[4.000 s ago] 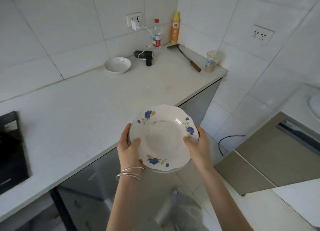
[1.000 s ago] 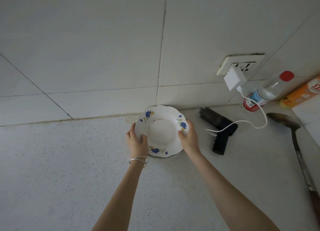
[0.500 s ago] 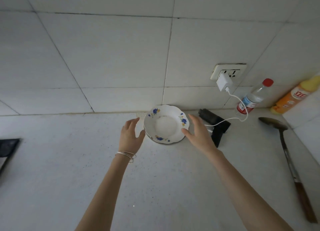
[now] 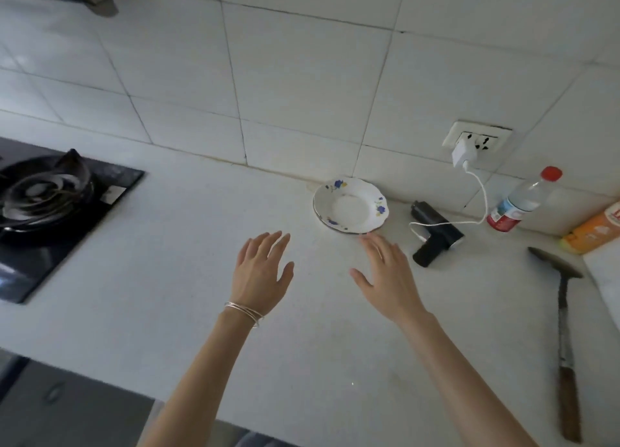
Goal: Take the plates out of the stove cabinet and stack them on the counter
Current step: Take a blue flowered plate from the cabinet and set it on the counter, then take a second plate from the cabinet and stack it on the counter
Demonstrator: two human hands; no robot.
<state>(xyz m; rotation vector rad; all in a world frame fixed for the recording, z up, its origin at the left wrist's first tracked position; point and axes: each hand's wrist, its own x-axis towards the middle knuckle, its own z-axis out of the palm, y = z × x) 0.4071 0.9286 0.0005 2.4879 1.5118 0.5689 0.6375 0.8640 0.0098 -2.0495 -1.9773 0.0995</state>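
Black gas stove [image 4: 43,205]; your left hand [image 4: 261,275], spread and empty; white blue-flowered ceramic plate [image 4: 350,205], set on the pale stone counter [image 4: 167,312] by the wall; your right hand [image 4: 385,275], likewise empty. Placing looks done: next, fetch another plate from the cabinet

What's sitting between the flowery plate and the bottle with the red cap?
Between the plate and the bottle lies a black handheld device with a white charger cable, seen in the head view.
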